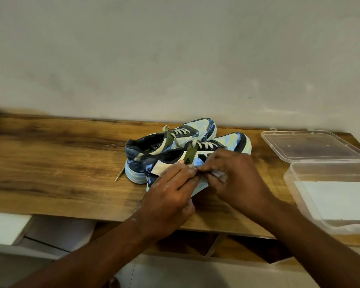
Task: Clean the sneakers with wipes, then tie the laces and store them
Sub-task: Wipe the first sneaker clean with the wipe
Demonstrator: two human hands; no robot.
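Observation:
Two blue, black and cream sneakers stand side by side on the wooden table (56,163), toes pointing away to the right. The far sneaker (170,140) has a loose lace end (120,173) trailing onto the table at its heel. In front of the near sneaker (227,142) both hands meet. My left hand (170,196) and my right hand (235,177) pinch a white wipe (219,175) between their fingertips, just over the shoe's side. Most of the wipe is hidden by the fingers.
An open clear plastic box (299,196) with white wipes (339,198) inside stands at the table's right front corner. Its lid (312,146) lies open behind it, near the wall. White furniture sits below the table's left front edge.

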